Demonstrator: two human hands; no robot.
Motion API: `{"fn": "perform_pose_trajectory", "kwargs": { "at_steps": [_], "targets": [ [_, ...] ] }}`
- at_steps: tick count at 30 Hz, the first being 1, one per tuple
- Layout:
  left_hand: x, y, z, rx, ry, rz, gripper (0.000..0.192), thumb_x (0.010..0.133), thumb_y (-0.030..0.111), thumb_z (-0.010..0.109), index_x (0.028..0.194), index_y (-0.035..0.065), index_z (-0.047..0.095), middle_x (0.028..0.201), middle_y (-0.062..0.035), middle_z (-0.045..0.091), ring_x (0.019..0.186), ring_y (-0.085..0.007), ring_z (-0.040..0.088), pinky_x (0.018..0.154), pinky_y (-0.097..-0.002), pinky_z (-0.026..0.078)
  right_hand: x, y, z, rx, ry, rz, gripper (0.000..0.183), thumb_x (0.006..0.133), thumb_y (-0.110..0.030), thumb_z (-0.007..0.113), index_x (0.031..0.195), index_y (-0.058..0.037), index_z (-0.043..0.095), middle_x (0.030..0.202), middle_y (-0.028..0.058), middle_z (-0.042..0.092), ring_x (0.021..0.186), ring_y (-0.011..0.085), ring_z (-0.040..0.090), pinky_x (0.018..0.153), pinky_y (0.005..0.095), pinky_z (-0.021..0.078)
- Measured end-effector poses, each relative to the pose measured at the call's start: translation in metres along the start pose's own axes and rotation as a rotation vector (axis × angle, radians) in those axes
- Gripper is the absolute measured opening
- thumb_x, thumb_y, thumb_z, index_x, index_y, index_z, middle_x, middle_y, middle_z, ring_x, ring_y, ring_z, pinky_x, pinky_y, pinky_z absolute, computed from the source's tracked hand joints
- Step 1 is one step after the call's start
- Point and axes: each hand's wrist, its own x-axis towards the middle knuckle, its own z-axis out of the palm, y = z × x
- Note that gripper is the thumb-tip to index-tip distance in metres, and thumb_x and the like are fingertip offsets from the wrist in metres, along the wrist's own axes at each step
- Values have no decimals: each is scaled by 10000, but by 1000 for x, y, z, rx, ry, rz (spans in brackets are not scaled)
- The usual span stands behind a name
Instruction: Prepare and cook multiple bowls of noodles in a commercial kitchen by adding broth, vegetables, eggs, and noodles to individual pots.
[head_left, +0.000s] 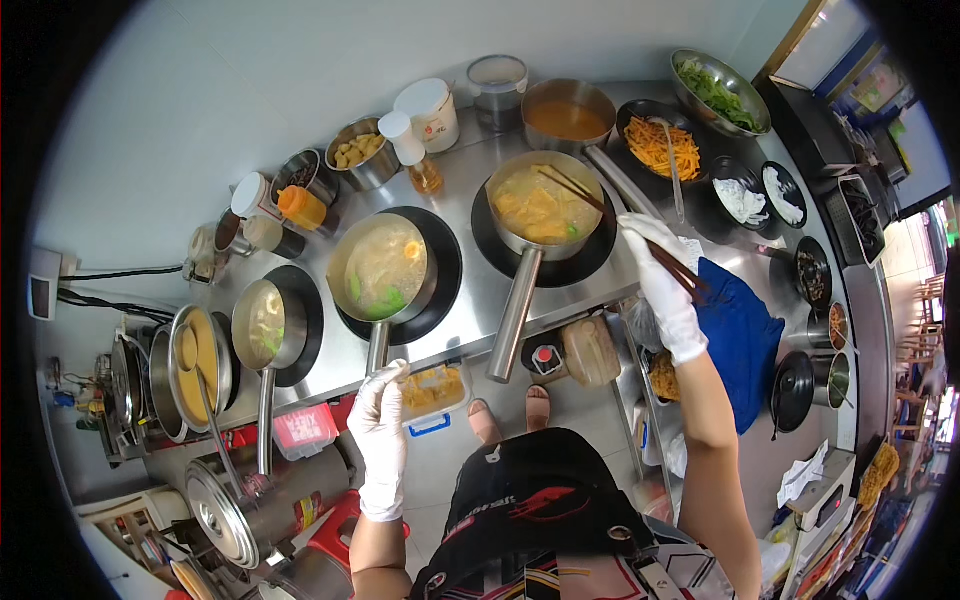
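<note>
My right hand (664, 289), in a white glove, holds a pair of dark chopsticks (581, 191). Their tips reach into the right-hand saucepan (517, 240), among yellow-orange pieces (534, 210) in bubbling broth. My gloved left hand (381, 431) has its fingers curled over the handle (379, 345) of the middle saucepan (346, 247); whether it grips the handle is hidden. Pale broth, green leaves (386, 300) and a halved egg (413, 250) show in that pan. A smaller saucepan (240, 334) with broth and greens stands to the left. All three sit on black round hobs.
Along the wall stand a pot of orange-brown soup (566, 120), squeeze bottles (301, 208) and white tubs (431, 112). Shredded carrot (656, 146) and leafy greens (716, 94) fill bowls at right, near a blue cloth (731, 337). A ladle (206, 397) rests in a yellow-liquid basin (180, 367).
</note>
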Motion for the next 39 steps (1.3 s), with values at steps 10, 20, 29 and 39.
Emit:
{"fn": "perform_pose_trajectory", "kwargs": {
  "at_steps": [10, 20, 29, 39],
  "targets": [
    [-6, -4, -4, -74, 5, -87, 154, 899, 27, 553, 1015, -15, 646, 1027, -103, 652, 980, -156, 597, 907, -279, 448, 0, -22, -12, -56, -173, 70, 105, 812, -48, 669, 899, 9, 679, 921, 97, 680, 872, 176, 637, 804, 282, 493],
    [-7, -5, 3, -37, -22, -41, 191, 935, 119, 523, 1011, -10, 641, 1010, -105, 656, 958, -170, 608, 867, -308, 475, 12, 12, -23, -175, -90, 77, 93, 814, -55, 666, 893, -11, 686, 909, 79, 680, 847, 161, 636, 791, 252, 488],
    [-15, -12, 2, -85, 20, -105, 160, 912, 68, 554, 1017, -19, 638, 1005, -78, 650, 946, -135, 588, 886, -268, 443, 22, -28, -40, -37, -117, 289, 97, 837, -95, 657, 855, 0, 662, 802, 49, 648, 734, 127, 600, 706, 253, 473],
    [-18, -9, 5, -63, 29, -106, 155, 918, 77, 545, 999, -16, 639, 1009, -89, 651, 959, -147, 586, 895, -279, 439, 23, -12, -27, -38, -14, 174, 70, 825, -47, 654, 867, 7, 671, 854, 77, 671, 798, 153, 624, 747, 260, 486]
  ]
}}
